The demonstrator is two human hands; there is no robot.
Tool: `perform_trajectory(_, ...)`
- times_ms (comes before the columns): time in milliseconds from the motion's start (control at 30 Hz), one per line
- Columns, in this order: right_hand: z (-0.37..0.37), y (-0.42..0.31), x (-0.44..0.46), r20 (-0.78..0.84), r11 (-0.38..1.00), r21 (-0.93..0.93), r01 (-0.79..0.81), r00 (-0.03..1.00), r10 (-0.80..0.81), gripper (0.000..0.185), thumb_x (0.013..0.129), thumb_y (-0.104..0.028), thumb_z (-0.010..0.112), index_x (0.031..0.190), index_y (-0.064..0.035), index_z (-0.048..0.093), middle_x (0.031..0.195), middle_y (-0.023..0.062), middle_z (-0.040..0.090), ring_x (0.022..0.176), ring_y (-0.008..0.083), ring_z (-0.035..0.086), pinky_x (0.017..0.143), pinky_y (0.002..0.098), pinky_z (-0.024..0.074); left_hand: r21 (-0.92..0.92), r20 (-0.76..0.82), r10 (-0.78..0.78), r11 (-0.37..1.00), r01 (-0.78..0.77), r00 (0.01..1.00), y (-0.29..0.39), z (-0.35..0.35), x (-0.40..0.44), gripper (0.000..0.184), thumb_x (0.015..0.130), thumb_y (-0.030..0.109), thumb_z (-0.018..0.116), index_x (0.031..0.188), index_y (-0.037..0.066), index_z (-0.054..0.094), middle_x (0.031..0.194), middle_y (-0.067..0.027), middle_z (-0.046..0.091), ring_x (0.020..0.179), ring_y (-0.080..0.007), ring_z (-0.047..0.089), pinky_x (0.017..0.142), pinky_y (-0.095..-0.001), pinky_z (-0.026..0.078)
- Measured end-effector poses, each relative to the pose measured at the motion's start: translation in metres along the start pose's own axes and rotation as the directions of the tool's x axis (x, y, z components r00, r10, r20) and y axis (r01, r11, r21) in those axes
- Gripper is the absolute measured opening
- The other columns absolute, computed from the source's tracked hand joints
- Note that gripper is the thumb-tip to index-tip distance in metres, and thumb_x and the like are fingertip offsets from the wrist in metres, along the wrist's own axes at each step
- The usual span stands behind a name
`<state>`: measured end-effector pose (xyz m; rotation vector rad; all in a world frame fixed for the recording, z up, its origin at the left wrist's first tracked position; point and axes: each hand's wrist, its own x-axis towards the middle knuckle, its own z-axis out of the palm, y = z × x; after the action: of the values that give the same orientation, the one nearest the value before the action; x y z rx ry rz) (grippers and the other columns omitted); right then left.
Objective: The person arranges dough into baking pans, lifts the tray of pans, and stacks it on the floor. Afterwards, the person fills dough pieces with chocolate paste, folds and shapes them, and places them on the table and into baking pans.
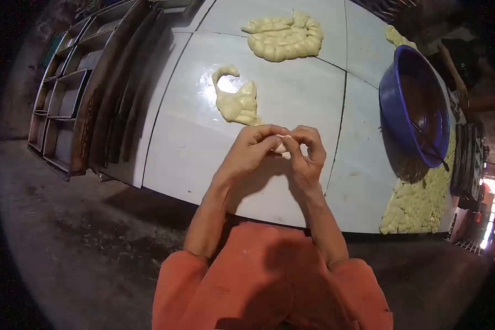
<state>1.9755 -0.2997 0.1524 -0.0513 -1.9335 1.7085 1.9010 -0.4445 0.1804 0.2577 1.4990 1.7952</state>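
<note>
Between the fingertips of both hands is a small piece of pale dough [281,146], held above the near part of the white table. My left hand [251,147] pinches it from the left, and my right hand [307,154] pinches it from the right. Most of the piece is hidden by the fingers. Just beyond my left hand, a small heap of yellowish dough pieces [239,104] lies on the tabletop, one strip curling away from it.
Farther back rests a larger mound of dough pieces [285,39]. A big purple basin [393,102] stands at the right, with many flat dough pieces [412,206] beside it. Stacked wooden trays [66,102] stand left of the table [203,170]. Another person's arm [451,66] shows at the far right.
</note>
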Motion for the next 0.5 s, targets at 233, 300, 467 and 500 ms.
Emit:
perform_trajectory(233, 0.0, -0.001, -0.008, 0.054, 0.945, -0.286, -0.157, 0.982, 0.18, 0.015, 0.089, -0.01, 0.074, 0.101, -0.0019, 0.069, 0.094, 0.0102, 0.067, 0.076, 0.0201, 0.063, 0.066, 0.0305, 0.0502, 0.211, -0.114, -0.006, 0.977, 0.03, 0.993, -0.005, -0.008, -0.014, 0.029, 0.098, 0.019, 0.064, 0.117, -0.003, 0.07, 0.1, -0.0072, 0.072, 0.09, -0.0129, 0.067, 0.079, -0.0273, 0.055)
perform_trajectory(300, 0.009, -0.027, 0.002, 0.107, 0.959, -0.283, -0.037, 0.992, 0.069, 0.016, 0.089, -0.01, 0.074, 0.103, -0.0023, 0.069, 0.096, 0.0115, 0.067, 0.08, 0.0219, 0.065, 0.07, 0.0308, 0.052, 0.113, -0.149, 0.016, 0.994, 0.001, 0.989, -0.004, -0.012, -0.017, 0.028, 0.098, 0.019, 0.065, 0.114, -0.003, 0.071, 0.097, -0.0064, 0.072, 0.089, -0.0126, 0.067, 0.078, -0.0269, 0.055)
perform_trajectory(467, 0.011, -0.014, 0.003, 0.207, 0.981, -0.136, -0.14, 0.964, 0.167, 0.027, 0.089, -0.005, 0.07, 0.115, 0.0001, 0.065, 0.104, 0.0136, 0.068, 0.093, 0.0184, 0.067, 0.082, 0.0329, 0.0558, -0.013, -0.372, -0.077, 0.997, 0.078, 0.925, 0.01, -0.011, -0.035, 0.044, 0.098, 0.02, 0.065, 0.137, 0.0, 0.057, 0.111, -0.0124, 0.068, 0.085, -0.0149, 0.069, 0.074, -0.0267, 0.055)
perform_trajectory(500, 0.018, -0.028, 0.006, 0.13, 0.893, -0.008, -0.45, 0.885, 0.447, 0.025, 0.091, -0.006, 0.067, 0.114, 0.0031, 0.065, 0.104, 0.0128, 0.069, 0.09, 0.0153, 0.066, 0.081, 0.0306, 0.0549, 0.071, -0.4, -0.027, 0.996, 0.06, 0.916, 0.003, -0.019, -0.039, 0.052, 0.098, 0.02, 0.064, 0.144, 0.003, 0.049, 0.115, -0.014, 0.064, 0.086, -0.0165, 0.067, 0.074, -0.0274, 0.055)
